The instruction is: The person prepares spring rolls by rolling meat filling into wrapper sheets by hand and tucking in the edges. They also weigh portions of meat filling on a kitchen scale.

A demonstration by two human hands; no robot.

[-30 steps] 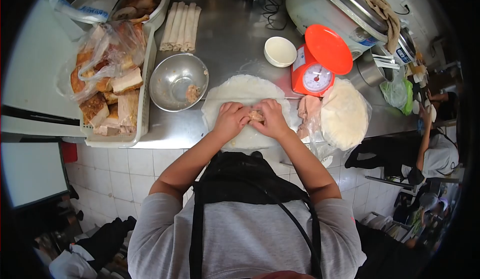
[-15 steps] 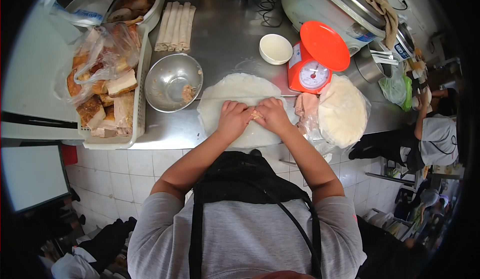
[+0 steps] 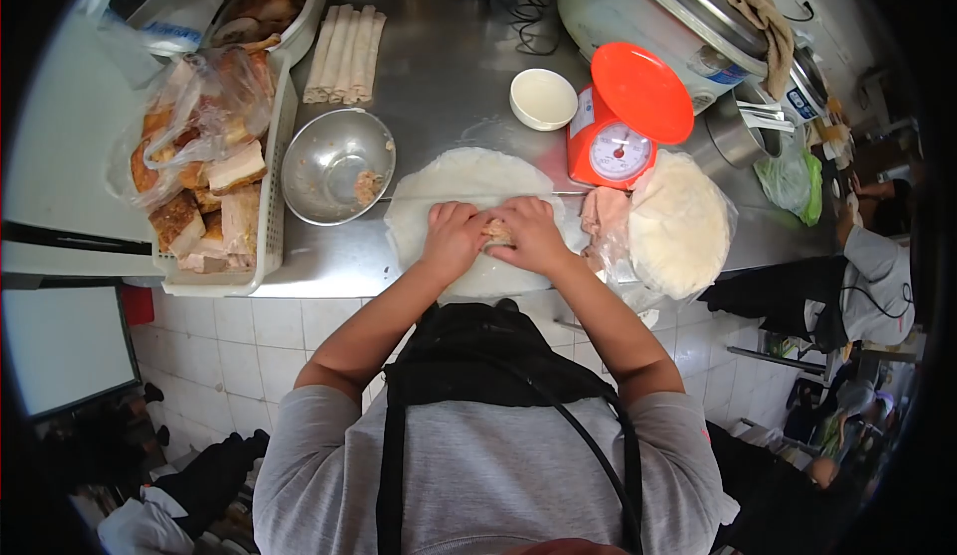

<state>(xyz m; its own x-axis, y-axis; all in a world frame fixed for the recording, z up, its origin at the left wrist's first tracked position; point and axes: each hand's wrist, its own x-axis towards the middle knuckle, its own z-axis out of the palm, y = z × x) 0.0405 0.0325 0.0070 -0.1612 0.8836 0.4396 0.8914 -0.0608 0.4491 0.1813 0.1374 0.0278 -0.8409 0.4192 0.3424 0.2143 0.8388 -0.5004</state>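
Observation:
A thin round dough sheet (image 3: 478, 168) lies flat at the counter's front edge. On it is a small lump of minced meat (image 3: 496, 233), pinched between my two hands. My left hand (image 3: 454, 239) presses it from the left with curled fingers. From the other side, the fingers of my right hand (image 3: 535, 236) close round it, partly covering it. To the left stands a steel bowl (image 3: 319, 161) with a little mince stuck inside. A stack of dough sheets (image 3: 680, 228) in a plastic bag lies to the right, beside a pink cloth (image 3: 604, 211).
A red kitchen scale (image 3: 620, 151) and a small white bowl (image 3: 543, 99) stand behind the sheet. Several pale rolls (image 3: 345, 57) lie at the back. Left is a crate (image 3: 267, 246) of meat chunks; a large lidded tub (image 3: 638, 22) stands back right. Other people are at right.
My hands have shifted slightly left along the mince and parted a little, so more of it shows. The whole view has moved slightly.

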